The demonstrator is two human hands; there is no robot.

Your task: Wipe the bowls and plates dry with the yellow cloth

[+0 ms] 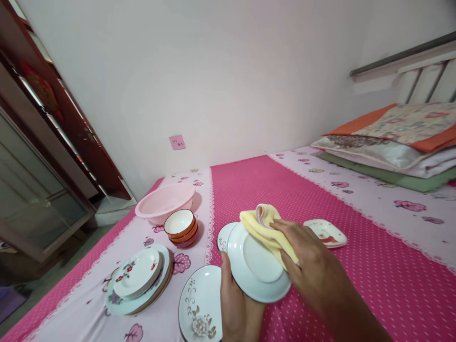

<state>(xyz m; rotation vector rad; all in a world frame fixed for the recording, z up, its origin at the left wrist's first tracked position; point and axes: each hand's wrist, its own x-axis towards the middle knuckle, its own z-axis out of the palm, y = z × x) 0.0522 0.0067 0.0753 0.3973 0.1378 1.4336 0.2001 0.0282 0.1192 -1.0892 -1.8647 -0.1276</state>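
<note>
My left hand [237,304] grips the lower left rim of a plain white plate [257,266], holding it tilted above the pink bedspread. My right hand [309,266] is closed on a yellow cloth [265,225] and presses it against the plate's upper right part. Behind the held plate, part of another white plate [223,235] shows on the bed. A white plate with a flower pattern [199,304] lies flat just left of my left wrist.
A stack of flowered plates [138,280] lies at the left. Stacked orange bowls [181,228] and a pink basin [164,202] sit behind them. A small square dish [326,232] lies to the right. Folded bedding [392,142] is piled at the far right by the headboard.
</note>
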